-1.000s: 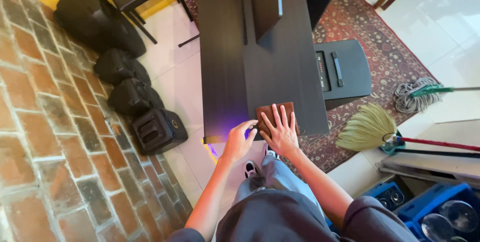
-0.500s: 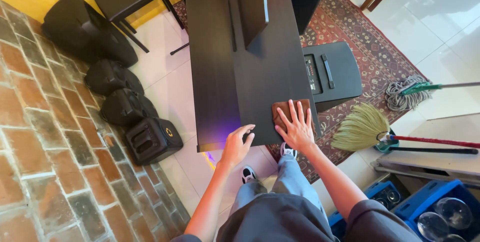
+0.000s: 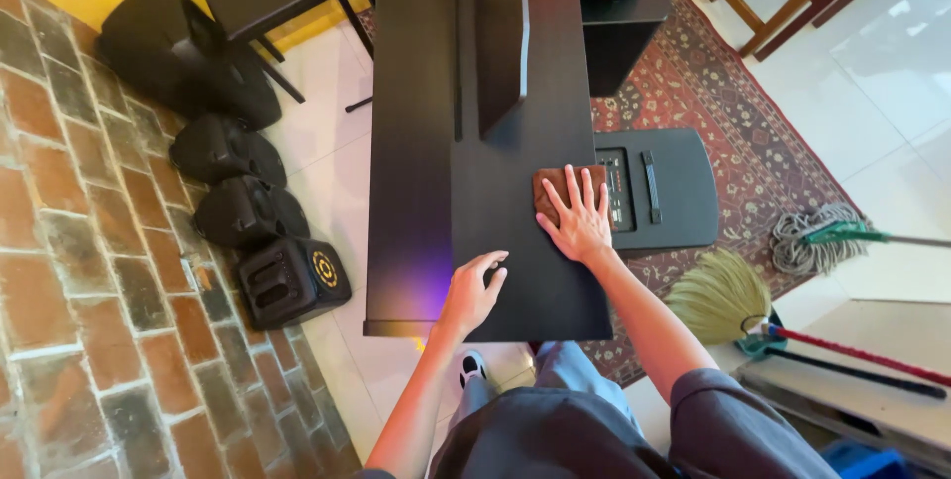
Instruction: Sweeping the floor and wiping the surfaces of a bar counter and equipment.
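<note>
Near the lower middle of the frame, the left hand (image 3: 474, 293) rests loosely curled on the long black worktop (image 3: 416, 142), its grip holding nothing. Just to its upper right, the right hand (image 3: 578, 218) lies flat, fingers spread, pressing a small brown rectangular cloth (image 3: 551, 192) at the worktop's right edge, nothing gripped.

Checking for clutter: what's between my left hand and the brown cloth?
Only bare black tabletop between left hand and brown cloth, seen in the head view.

Right hand (image 3: 578, 224) flat (fingers spread); left hand (image 3: 474, 293) curled.
</note>
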